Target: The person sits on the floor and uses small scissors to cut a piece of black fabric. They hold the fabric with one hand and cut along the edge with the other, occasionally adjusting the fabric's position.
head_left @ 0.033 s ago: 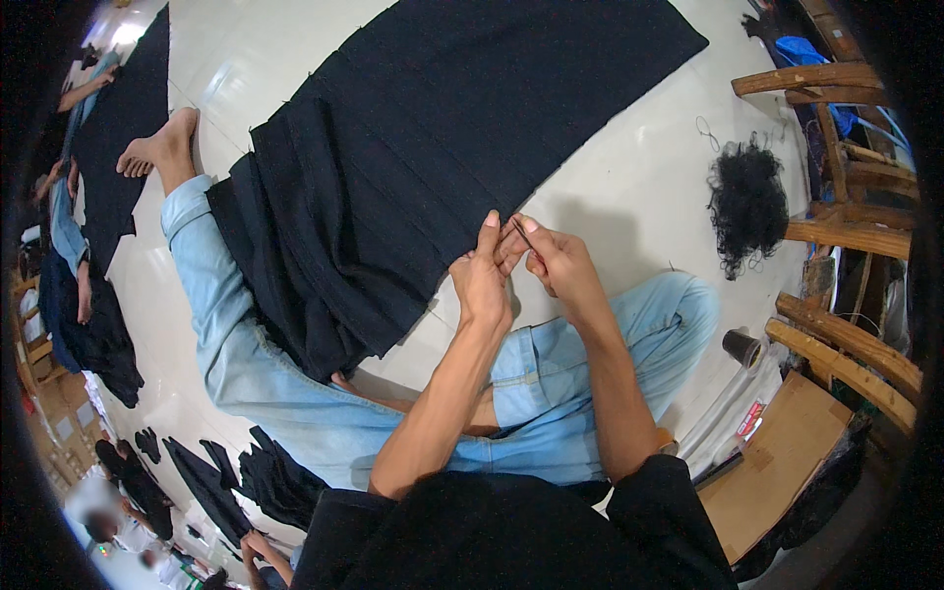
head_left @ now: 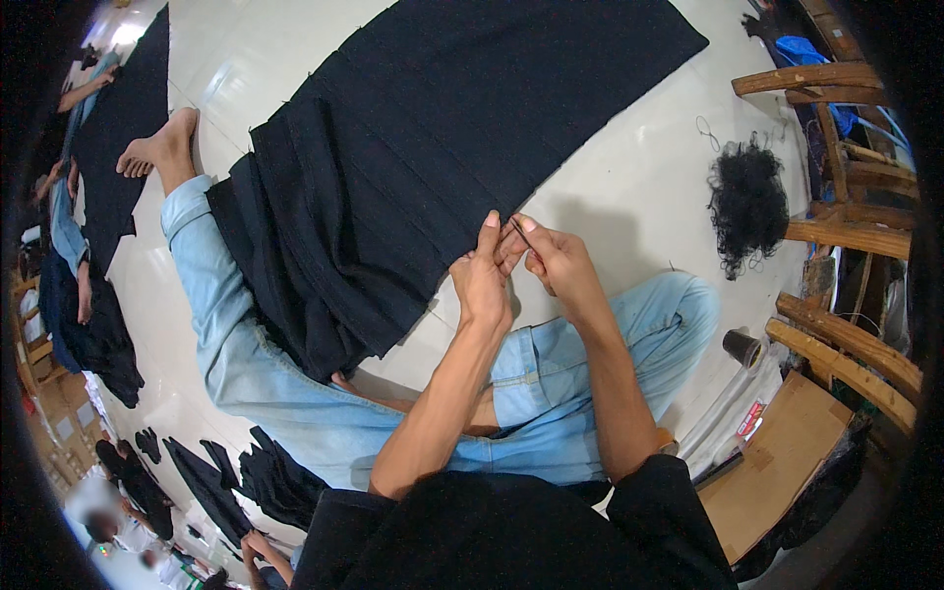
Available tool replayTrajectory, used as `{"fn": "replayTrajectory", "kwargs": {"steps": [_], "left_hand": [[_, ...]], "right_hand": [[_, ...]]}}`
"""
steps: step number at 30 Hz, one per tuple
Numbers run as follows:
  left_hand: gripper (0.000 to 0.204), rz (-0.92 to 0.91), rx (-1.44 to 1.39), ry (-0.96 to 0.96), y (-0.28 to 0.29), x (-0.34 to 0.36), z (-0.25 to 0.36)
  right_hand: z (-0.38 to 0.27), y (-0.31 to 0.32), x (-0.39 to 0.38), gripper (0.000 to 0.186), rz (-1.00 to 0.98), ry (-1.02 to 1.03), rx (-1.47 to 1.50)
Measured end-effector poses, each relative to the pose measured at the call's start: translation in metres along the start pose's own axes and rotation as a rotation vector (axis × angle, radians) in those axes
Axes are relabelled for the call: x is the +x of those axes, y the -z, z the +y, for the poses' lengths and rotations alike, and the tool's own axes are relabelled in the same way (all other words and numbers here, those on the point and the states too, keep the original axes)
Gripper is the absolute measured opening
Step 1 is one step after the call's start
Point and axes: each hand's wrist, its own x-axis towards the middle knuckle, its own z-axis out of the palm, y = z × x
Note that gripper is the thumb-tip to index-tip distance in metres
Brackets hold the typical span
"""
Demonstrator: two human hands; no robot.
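Two hands meet at the cloth's edge: the right hand [head_left: 562, 258] pinches a thin dark thing [head_left: 518, 226], too small to make out, while the left hand [head_left: 482, 285] has its fingers [head_left: 507, 252] just beside it, their hold I can't tell. The black cloth [head_left: 433, 128] spreads over the floor [head_left: 634, 177], ahead and left of the fingers. It looks like fine edge work; next seems to call for a steady pinch.

Cloth [head_left: 472, 108] lies on the floor [head_left: 659, 157], left of a thread heap [head_left: 747, 202].
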Motion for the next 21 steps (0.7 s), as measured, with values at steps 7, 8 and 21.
{"fn": "replayTrajectory", "kwargs": {"steps": [7, 8, 21], "left_hand": [[0.034, 0.003, -0.028, 0.011, 0.0, -0.001, 0.0], [0.034, 0.008, -0.024, 0.016, 0.0, -0.001, 0.0], [0.033, -0.009, -0.055, 0.006, 0.002, 0.002, -0.002]], "right_hand": [[-0.003, 0.0, 0.005, 0.041, -0.027, 0.027, -0.017], [-0.003, 0.0, 0.006, 0.041, -0.023, 0.026, -0.021], [0.006, -0.001, 0.011, 0.039, -0.012, 0.051, -0.034]]}}
